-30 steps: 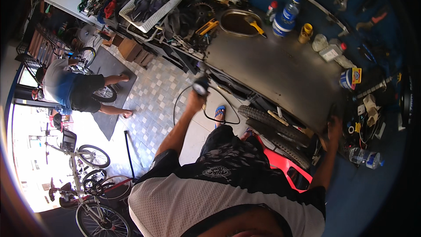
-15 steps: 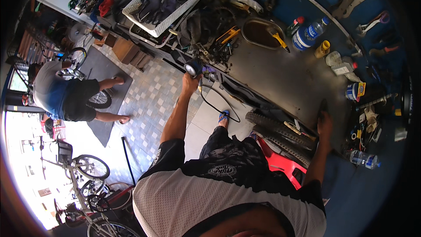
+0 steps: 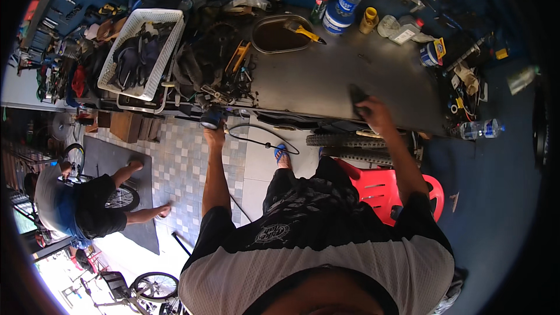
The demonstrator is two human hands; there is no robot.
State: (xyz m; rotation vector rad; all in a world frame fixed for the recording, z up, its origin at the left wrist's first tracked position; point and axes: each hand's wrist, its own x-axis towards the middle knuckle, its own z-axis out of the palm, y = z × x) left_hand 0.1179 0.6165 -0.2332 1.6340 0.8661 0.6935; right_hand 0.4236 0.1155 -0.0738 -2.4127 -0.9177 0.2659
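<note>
My left hand [image 3: 215,133] is closed around a tire inflator gun with a round gauge [image 3: 211,119], at the near edge of the workbench. A black air hose [image 3: 274,132] loops from it over the floor. My right hand [image 3: 379,116], fingers curled, is over the front part of the metal benchtop [image 3: 326,76]. It holds a small dark object [image 3: 357,98], blurred, whose kind I cannot make out. Farther back on the bench lies an oval pan of dark liquid [image 3: 271,42] with a yellow-handled brush [image 3: 304,30] across its rim.
A white basket [image 3: 108,76] of dark parts stands at the left. Bottles [image 3: 344,9] and a yellow container [image 3: 369,20] line the back. Tires [image 3: 344,142] and a red plastic chair [image 3: 373,189] are below the bench. A person [image 3: 70,198] bends over a bicycle at left.
My view has turned to the right. My right hand has moved leftward and farther over the benchtop with the dark object. The inflator gun remains in my left hand.
</note>
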